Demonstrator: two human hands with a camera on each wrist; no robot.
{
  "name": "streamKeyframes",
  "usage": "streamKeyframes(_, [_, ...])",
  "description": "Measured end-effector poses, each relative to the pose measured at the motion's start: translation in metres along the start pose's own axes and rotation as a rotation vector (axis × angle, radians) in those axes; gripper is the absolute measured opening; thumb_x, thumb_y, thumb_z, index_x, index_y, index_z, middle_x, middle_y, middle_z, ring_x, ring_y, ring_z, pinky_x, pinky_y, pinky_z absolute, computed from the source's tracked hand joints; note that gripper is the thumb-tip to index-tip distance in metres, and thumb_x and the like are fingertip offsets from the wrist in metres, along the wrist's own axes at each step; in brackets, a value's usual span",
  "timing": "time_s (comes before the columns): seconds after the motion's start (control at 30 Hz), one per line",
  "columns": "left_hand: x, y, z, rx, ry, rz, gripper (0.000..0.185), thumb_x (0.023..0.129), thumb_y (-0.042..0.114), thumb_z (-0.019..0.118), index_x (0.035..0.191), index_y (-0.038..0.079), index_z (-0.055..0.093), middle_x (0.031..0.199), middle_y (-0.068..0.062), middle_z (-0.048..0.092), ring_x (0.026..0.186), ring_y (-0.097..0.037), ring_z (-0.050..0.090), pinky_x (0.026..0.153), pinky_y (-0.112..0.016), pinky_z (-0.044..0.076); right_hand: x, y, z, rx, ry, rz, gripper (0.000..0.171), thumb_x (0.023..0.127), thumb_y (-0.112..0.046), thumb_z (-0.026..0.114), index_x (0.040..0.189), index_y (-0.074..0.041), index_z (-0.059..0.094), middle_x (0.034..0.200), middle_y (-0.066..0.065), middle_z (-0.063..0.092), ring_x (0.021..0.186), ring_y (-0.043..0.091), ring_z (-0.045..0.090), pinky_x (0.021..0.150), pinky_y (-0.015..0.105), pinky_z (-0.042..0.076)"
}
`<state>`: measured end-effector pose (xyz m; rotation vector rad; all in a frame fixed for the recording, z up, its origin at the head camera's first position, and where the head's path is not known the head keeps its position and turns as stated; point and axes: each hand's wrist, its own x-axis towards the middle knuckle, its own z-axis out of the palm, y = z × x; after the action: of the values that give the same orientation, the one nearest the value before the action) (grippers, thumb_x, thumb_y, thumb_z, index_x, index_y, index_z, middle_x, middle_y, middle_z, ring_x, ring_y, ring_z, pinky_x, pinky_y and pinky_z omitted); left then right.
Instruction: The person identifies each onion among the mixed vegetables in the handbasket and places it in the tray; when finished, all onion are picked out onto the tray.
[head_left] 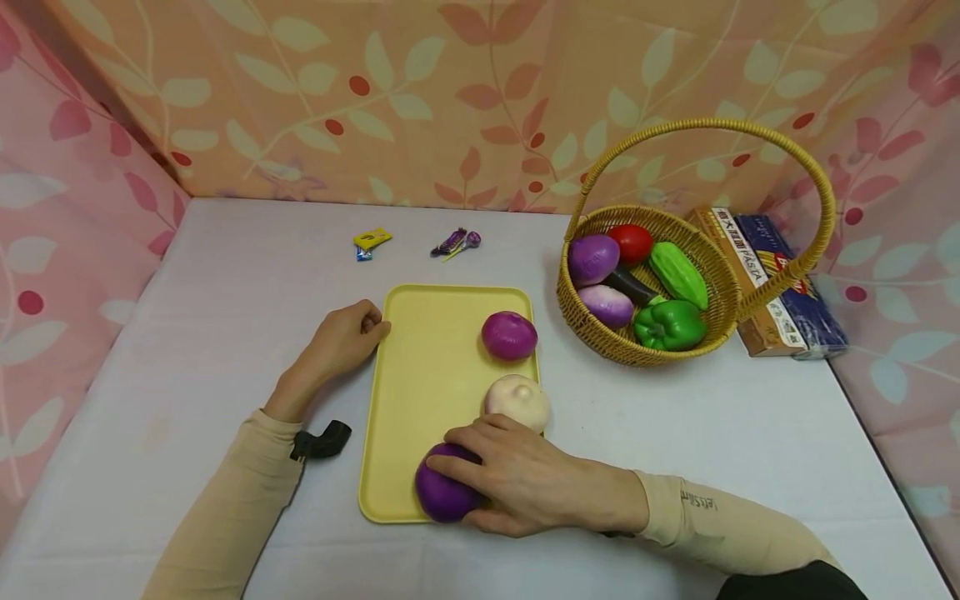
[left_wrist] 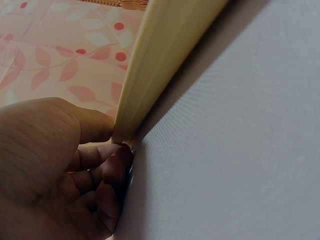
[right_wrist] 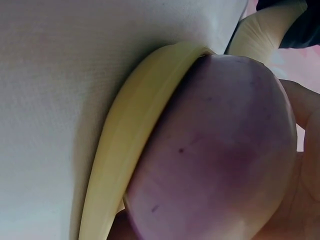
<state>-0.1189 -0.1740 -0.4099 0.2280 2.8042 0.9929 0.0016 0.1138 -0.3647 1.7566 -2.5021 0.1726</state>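
My left hand (head_left: pixel 341 337) is at the left edge of a yellow tray (head_left: pixel 408 383). In the left wrist view its thumb and curled fingers (left_wrist: pixel 102 155) pinch the tray's rim (left_wrist: pixel 150 65). Near the tray's front right corner, my right hand (head_left: pixel 525 479) grips a round, dark purple vegetable (head_left: pixel 442 492) from above. The right wrist view shows this purple vegetable (right_wrist: pixel 215 150) close up against the tray rim (right_wrist: pixel 135 120), its side smooth and paler. Behind it on the tray are a white bulb (head_left: pixel 519 398), partly covered by the right hand, and a purple onion (head_left: pixel 509 336).
A wicker basket (head_left: pixel 637 360) with a tall handle holds several vegetables, among them a green pepper (head_left: pixel 670 325) and a tomato (head_left: pixel 631 243). Pasta boxes (head_left: pixel 780 283) lie right of it. Small yellow and blue packets (head_left: pixel 372 239) and purple wrapped candies (head_left: pixel 452 242) lie behind the tray.
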Motion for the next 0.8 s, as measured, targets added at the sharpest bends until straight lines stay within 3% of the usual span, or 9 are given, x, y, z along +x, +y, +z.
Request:
streamKeyframes(0.3, [0.0,-0.001,0.0,0.0,0.007,-0.005,0.023,0.098,0.023,0.055,0.104,0.001,0.06,0.086,-0.009,0.06,0.076,-0.02,0.052,0.069,-0.031,0.04,0.0,-0.001,-0.002,0.0,-0.034,0.009,0.07,0.08,-0.056,0.07,0.139,-0.025,0.049,0.129,0.002,0.056,0.113,0.017,0.057,0.099,0.036,0.043])
streamKeyframes(0.43, [0.001,-0.001,0.0,-0.004,0.001,-0.009,0.024,0.099,0.024,0.054,0.105,0.001,0.06,0.087,-0.009,0.06,0.076,-0.02,0.053,0.07,-0.03,0.04,0.0,0.003,-0.009,0.017,-0.008,0.026,0.068,0.082,-0.055,0.069,0.139,-0.023,0.05,0.132,0.005,0.057,0.118,0.019,0.056,0.1,0.037,0.044])
streamKeyframes(0.6, [0.001,-0.001,0.0,-0.006,0.0,-0.01,0.024,0.099,0.024,0.054,0.105,0.001,0.06,0.087,-0.009,0.06,0.077,-0.02,0.052,0.07,-0.03,0.039,-0.001,0.027,-0.03,0.05,0.163,0.124,0.057,0.086,-0.039,0.069,0.136,-0.015,0.054,0.133,0.011,0.059,0.121,0.023,0.057,0.098,0.04,0.048])
streamKeyframes(0.8, [0.001,-0.001,0.001,-0.009,-0.002,-0.009,0.023,0.098,0.023,0.055,0.104,0.001,0.06,0.087,-0.009,0.06,0.076,-0.02,0.052,0.069,-0.03,0.039,-0.012,0.088,-0.058,0.035,0.393,0.373,0.05,0.084,-0.021,0.072,0.131,-0.009,0.057,0.133,0.018,0.056,0.118,0.034,0.056,0.097,0.047,0.047])
